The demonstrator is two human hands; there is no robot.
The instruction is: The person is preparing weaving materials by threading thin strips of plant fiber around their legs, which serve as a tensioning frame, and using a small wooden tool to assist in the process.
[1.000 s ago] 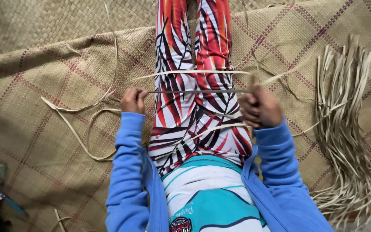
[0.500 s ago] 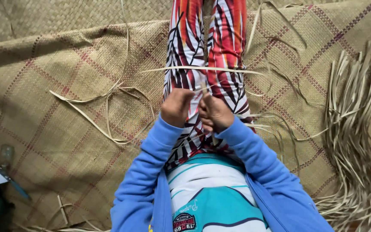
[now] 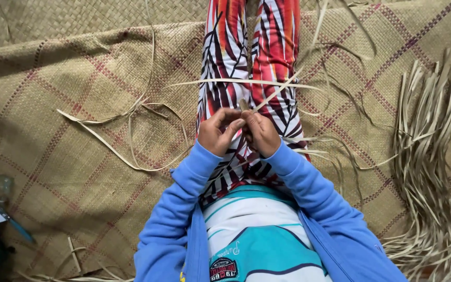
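left hand [image 3: 218,131], right hand [image 3: 261,133], both pinching leaf strip [image 3: 275,93] end; woven mat [image 3: 79,104] beneath

A woven straw mat [image 3: 79,104] with reddish checked lines covers the floor.

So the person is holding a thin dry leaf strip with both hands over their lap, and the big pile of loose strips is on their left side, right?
Not quite. Both hands, left hand and right hand, do hold the leaf strip over the lap, but the pile of loose strips lies on the person's right side, as the head view shows.
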